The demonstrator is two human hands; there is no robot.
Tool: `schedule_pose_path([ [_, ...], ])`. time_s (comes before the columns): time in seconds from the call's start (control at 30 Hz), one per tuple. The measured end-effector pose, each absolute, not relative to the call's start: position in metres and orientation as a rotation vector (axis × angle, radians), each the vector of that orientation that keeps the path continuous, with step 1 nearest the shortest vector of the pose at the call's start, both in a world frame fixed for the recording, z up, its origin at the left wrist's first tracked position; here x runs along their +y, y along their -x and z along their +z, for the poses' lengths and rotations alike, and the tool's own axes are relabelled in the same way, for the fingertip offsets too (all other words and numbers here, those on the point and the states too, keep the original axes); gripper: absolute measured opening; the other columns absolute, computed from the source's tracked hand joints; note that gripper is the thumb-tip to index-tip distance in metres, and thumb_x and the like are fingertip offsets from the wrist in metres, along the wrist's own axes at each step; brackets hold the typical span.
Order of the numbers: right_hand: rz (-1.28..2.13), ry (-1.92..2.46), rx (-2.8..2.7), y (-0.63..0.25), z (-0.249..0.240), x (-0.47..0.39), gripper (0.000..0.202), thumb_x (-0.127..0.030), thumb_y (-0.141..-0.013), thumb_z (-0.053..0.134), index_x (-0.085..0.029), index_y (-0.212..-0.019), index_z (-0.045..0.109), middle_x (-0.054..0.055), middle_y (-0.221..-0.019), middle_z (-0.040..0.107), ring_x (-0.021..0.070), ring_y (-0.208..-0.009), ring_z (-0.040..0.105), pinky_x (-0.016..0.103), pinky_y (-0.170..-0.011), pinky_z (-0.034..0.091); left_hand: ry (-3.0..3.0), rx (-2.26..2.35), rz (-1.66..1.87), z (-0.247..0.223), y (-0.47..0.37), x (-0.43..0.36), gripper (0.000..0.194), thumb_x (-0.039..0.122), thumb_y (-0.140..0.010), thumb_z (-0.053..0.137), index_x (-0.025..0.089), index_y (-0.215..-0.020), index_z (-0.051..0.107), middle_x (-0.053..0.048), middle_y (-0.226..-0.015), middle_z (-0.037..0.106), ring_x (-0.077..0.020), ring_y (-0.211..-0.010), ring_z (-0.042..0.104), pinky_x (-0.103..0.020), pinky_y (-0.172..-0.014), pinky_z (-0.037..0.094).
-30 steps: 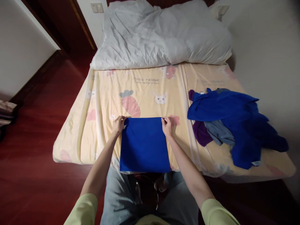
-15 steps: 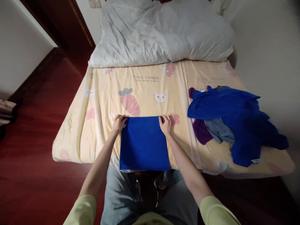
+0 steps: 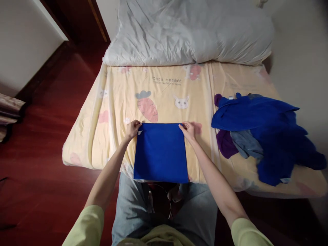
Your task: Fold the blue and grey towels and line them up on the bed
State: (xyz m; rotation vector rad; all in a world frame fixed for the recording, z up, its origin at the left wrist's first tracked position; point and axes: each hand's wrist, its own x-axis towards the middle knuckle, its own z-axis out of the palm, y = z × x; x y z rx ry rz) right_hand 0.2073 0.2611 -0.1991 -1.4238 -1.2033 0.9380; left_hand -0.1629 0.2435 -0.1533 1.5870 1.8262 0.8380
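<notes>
A blue cloth (image 3: 161, 153) lies flat in a near-square shape at the bed's front edge, a small white tag showing near its far left corner. My left hand (image 3: 133, 128) pinches that far left corner between thumb and fingers. At the far right corner, my right hand (image 3: 188, 130) grips the cloth with thumb and fingertips. The far edge runs straight between both hands.
A heap of blue cloths (image 3: 274, 136) with purple (image 3: 227, 145) and grey pieces (image 3: 247, 143) lies to the right on the patterned yellow bedsheet (image 3: 164, 99). A large grey-white bedding bundle (image 3: 189, 37) spans the back. Dark red floor (image 3: 46, 136) is at left.
The camera view has shifted slightly, moving the bed and heap rightward in the picture. Both hands stay at the cloth's far corners; the right hand's fingers have loosened a little.
</notes>
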Motion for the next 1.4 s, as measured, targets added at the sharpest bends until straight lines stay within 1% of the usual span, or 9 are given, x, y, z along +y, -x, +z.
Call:
schedule_pose_path([
  [0.2,0.953,1.408,-1.008,-0.209,-0.198,0.269,0.053,-0.061,-0.062,0.087,-0.017,-0.087,0.072,0.01,-0.087,0.076,0.0267,-0.087,0.073,0.044,-0.083,0.062,-1.557,1.897,0.922,-0.149,0.162,0.256,0.019,0.037,-0.085,0.067,0.019,-0.086,0.072,-0.005,-0.081,0.073,-0.0204,-0.077,0.067,-0.03,-0.074,0.051],
  [0.33,0.86,1.447,-0.995,-0.208,-0.201,0.298,0.042,-0.052,-0.069,0.084,-0.015,-0.086,0.074,0.012,-0.088,0.077,0.0276,-0.089,0.074,0.046,-0.089,0.061,-1.56,1.954,0.959,-0.143,0.157,0.288,0.017,0.035,-0.087,0.067,0.019,-0.086,0.073,-0.004,-0.082,0.073,-0.0201,-0.08,0.067,-0.03,-0.078,0.05],
  [0.53,0.682,1.578,-1.155,-0.191,-0.212,0.342,0.017,-0.029,-0.08,0.076,-0.014,-0.084,0.073,0.01,-0.081,0.075,0.0255,-0.079,0.072,0.044,-0.084,0.061,-1.538,1.976,0.956,-0.158,0.149,0.324,0.008,0.026,-0.088,0.063,0.02,-0.085,0.068,-0.004,-0.082,0.072,-0.0199,-0.08,0.065,-0.029,-0.077,0.05],
  [0.63,0.567,1.651,-1.251,-0.183,-0.22,0.345,0.007,-0.022,-0.083,0.071,-0.016,-0.082,0.072,0.01,-0.082,0.074,0.0249,-0.077,0.07,0.044,-0.086,0.06,-1.665,1.975,0.935,-0.171,0.149,0.325,0.009,0.023,-0.091,0.059,0.02,-0.088,0.066,-0.008,-0.09,0.071,-0.0235,-0.091,0.065,-0.035,-0.088,0.051],
  [0.8,0.349,1.635,-1.52,-0.175,-0.208,0.33,0.023,-0.025,-0.098,0.054,-0.015,-0.105,0.075,0.018,-0.108,0.072,0.0316,-0.109,0.066,0.052,-0.105,0.051,-1.853,2.011,0.878,-0.169,0.144,0.317,0.018,0.021,-0.096,0.052,0.019,-0.105,0.067,-0.016,-0.113,0.068,-0.0324,-0.118,0.059,-0.048,-0.104,0.046],
  [0.97,0.31,1.484,-1.934,-0.146,-0.183,0.287,0.047,-0.039,-0.106,0.046,-0.02,-0.149,0.054,0.015,-0.155,0.05,0.0351,-0.149,0.038,0.065,-0.124,0.027,-2.188,1.765,0.803,-0.158,0.113,0.28,0.047,0.028,-0.1,0.048,0.019,-0.145,0.054,-0.016,-0.16,0.044,-0.0341,-0.154,0.031,-0.058,-0.125,0.022],
  [1.13,0.435,1.446,-2.15,-0.13,-0.186,0.264,0.056,-0.046,-0.108,0.041,-0.02,-0.157,0.045,0.011,-0.164,0.041,0.0308,-0.157,0.027,0.062,-0.13,0.017,-2.258,1.621,0.631,-0.17,0.092,0.248,0.062,0.045,-0.102,0.044,0.016,-0.156,0.046,-0.015,-0.168,0.033,-0.0349,-0.16,0.016,-0.059,-0.13,0.011],
  [1.23,0.449,1.478,-2.152,-0.128,-0.185,0.26,0.057,-0.042,-0.108,0.041,-0.017,-0.158,0.044,0.013,-0.166,0.037,0.0315,-0.159,0.023,0.064,-0.13,0.013,-2.24,1.687,0.615,-0.172,0.086,0.232,0.064,0.046,-0.102,0.045,0.015,-0.158,0.043,-0.015,-0.17,0.028,-0.0361,-0.161,0.011,-0.061,-0.13,0.009],
  [1.4,0.463,1.369,-2.306,-0.126,-0.169,0.207,0.057,-0.036,-0.107,0.043,-0.019,-0.161,0.04,0.01,-0.17,0.031,0.029,-0.16,0.02,0.06,-0.131,0.015,-2.427,1.425,0.466,-0.165,0.075,0.172,0.065,0.045,-0.104,0.044,0.016,-0.162,0.038,-0.013,-0.172,0.023,-0.033,-0.161,0.012,-0.058,-0.131,0.012],
])
